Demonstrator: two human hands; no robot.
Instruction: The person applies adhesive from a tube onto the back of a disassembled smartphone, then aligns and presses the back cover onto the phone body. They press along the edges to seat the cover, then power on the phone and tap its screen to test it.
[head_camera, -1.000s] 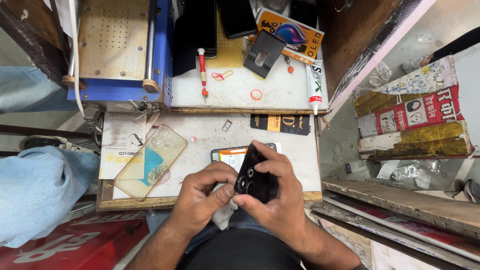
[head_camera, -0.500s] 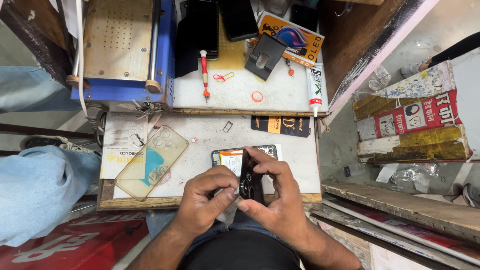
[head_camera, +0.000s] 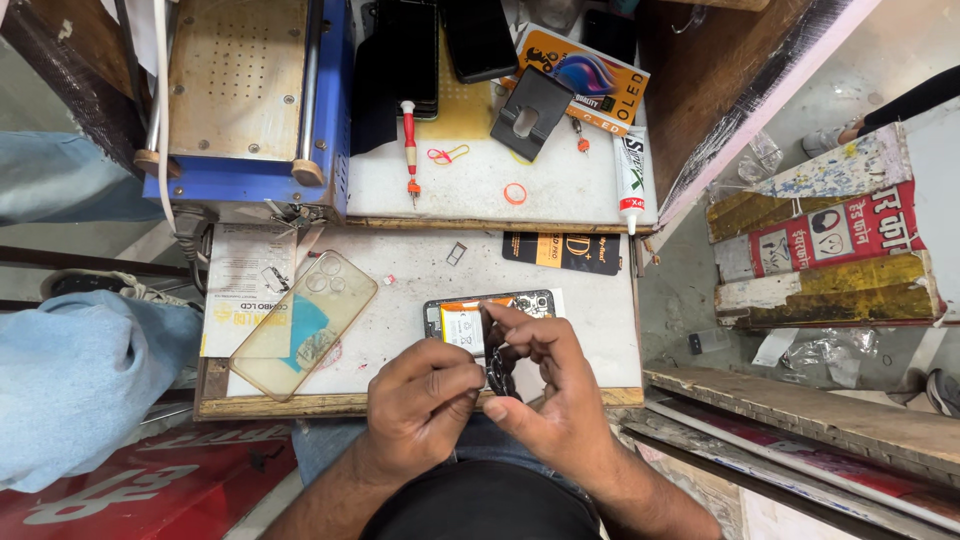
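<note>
Both hands meet at the near edge of the white work board (head_camera: 420, 300). My left hand (head_camera: 420, 405) and my right hand (head_camera: 550, 390) pinch a small black phone part (head_camera: 500, 372) between their fingertips; it is seen edge-on. Just beyond the fingers lies an opened phone body (head_camera: 470, 318), its orange-and-white inside facing up. A clear phone case (head_camera: 305, 322) lies to the left on the board.
A blue and tan screen-separator machine (head_camera: 240, 100) stands at the back left. Behind the board sit a red-handled screwdriver (head_camera: 409, 145), black phones (head_camera: 440, 45), a black stand (head_camera: 532, 110), an orange box (head_camera: 585, 75) and a glue tube (head_camera: 630, 175). A small metal tray (head_camera: 456, 253) lies loose.
The black part was held flat and broad in both hands; it has been turned on edge and now shows thin. The opened phone body beneath has come into view.
</note>
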